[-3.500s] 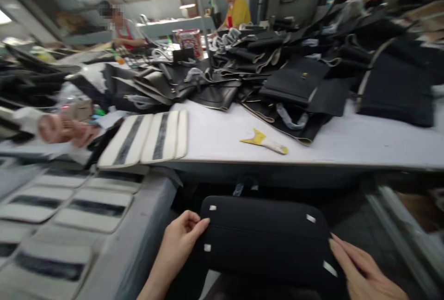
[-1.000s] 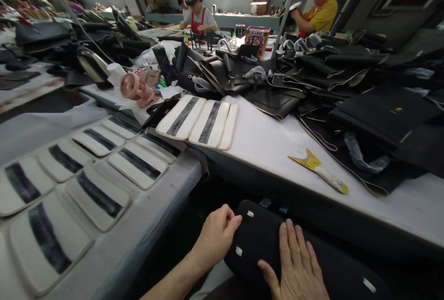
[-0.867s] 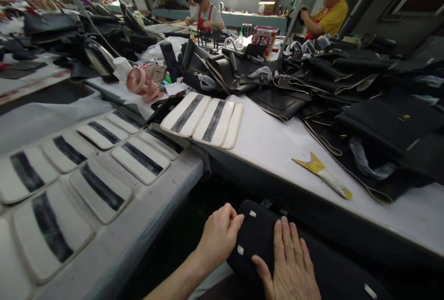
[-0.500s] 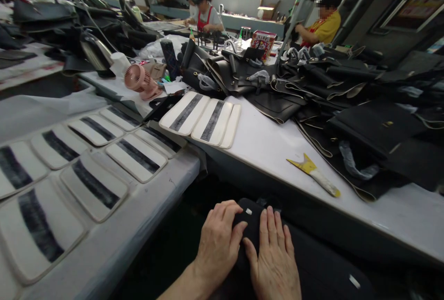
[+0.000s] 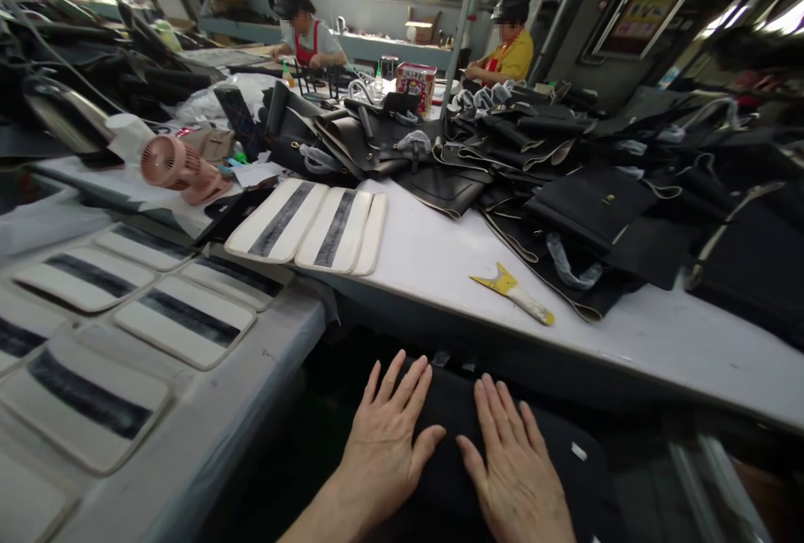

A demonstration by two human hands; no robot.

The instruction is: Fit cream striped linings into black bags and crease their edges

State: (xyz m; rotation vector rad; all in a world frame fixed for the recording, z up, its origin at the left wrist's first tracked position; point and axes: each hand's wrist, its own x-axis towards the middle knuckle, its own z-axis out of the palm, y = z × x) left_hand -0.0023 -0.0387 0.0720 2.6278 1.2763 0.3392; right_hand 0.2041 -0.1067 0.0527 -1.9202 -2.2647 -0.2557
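Observation:
Both palms rest flat on a black padded piece (image 5: 449, 409) close in front of me, below the table edge. My left hand (image 5: 389, 426) covers its left part, with fingers stretched out and thumb apart. My right hand (image 5: 512, 451) lies on its right part, fingers also straight. Neither hand grips anything. A small white tab (image 5: 579, 451) shows on the black piece, right of my right hand. What kind of article the black piece is, I cannot tell; its lower part is dark and partly hidden by my hands.
White panels with black stripes (image 5: 188, 321) cover the left table; more panels (image 5: 276, 220) lie at the main table's corner. Beyond the hands is a yellow notched spreader (image 5: 515, 296). Black bags (image 5: 584, 199) are heaped behind. A pink fan (image 5: 179, 166) stands left. Two people work farther back.
My left hand has gone from curled fingers at the black piece's upper corner to lying flat on it. The camera view has swung right.

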